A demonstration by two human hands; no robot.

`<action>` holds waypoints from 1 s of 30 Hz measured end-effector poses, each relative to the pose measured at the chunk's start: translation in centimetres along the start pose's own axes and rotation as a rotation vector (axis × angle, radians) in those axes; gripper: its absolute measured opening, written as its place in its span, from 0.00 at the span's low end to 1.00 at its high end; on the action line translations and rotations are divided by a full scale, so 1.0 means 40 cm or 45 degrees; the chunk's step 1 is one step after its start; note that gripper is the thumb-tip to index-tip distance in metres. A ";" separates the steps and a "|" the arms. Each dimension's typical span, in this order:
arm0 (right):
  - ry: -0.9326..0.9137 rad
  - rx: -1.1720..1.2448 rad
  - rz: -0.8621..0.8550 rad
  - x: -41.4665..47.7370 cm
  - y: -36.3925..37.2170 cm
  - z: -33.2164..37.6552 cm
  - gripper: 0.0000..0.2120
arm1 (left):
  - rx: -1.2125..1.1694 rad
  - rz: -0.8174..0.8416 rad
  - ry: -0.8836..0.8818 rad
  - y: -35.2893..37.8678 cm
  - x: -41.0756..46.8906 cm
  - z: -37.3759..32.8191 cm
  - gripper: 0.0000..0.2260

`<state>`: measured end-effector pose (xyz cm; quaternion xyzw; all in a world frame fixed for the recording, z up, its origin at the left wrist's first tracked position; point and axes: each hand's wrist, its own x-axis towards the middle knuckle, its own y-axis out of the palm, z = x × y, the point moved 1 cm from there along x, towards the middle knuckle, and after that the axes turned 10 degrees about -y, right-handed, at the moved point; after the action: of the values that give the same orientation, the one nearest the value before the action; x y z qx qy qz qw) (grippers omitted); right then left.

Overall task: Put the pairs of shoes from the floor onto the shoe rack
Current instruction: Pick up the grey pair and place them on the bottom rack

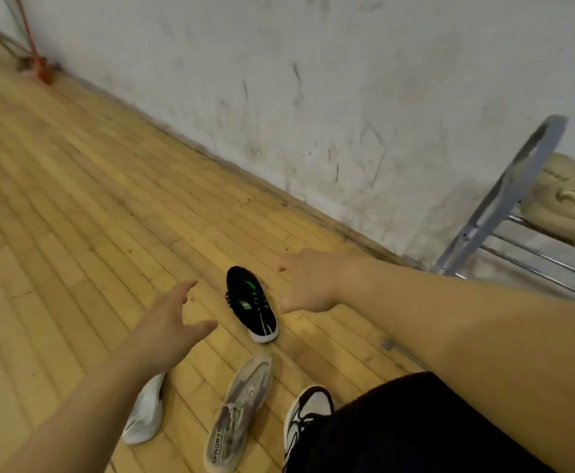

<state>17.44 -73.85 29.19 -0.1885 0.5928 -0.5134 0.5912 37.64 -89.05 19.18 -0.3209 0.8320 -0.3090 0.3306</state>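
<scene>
Black fabric sneaker with white sole and green marks (252, 303) lay on the wooden plank floor (74, 199), between my two hands; neither touched it. Left hand (173, 322): grip spread wide, nothing held. Right hand (308, 285): grip loosely open, nothing held. Nearer me I noted a grey-beige mesh sneaker (240, 409), a white shoe (144, 414) partly under my left forearm, and a black-and-white sneaker (305, 414) partly behind dark cloth (398, 431). The grey metal shoe rack (504, 203) stood at right by the scuffed white wall (313, 80), beige shoes (565, 196) on it.
</scene>
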 end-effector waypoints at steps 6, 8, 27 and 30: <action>-0.153 -0.159 0.213 0.257 0.135 0.093 0.38 | 0.078 0.047 -0.335 0.147 0.108 0.321 0.45; -0.138 -0.043 0.261 0.313 0.233 0.081 0.41 | 0.103 0.102 -0.377 0.224 0.114 0.380 0.46; 0.144 0.575 0.093 0.358 0.324 -0.049 0.46 | -0.387 0.339 -0.052 0.409 0.024 0.259 0.39; 0.176 0.901 -0.057 0.297 0.223 -0.040 0.44 | -0.369 0.262 0.219 0.280 -0.011 0.153 0.42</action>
<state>16.71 -79.51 15.40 0.0502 0.4126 -0.7111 0.5670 38.77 -83.83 7.59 -0.2507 0.9215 -0.1768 0.2384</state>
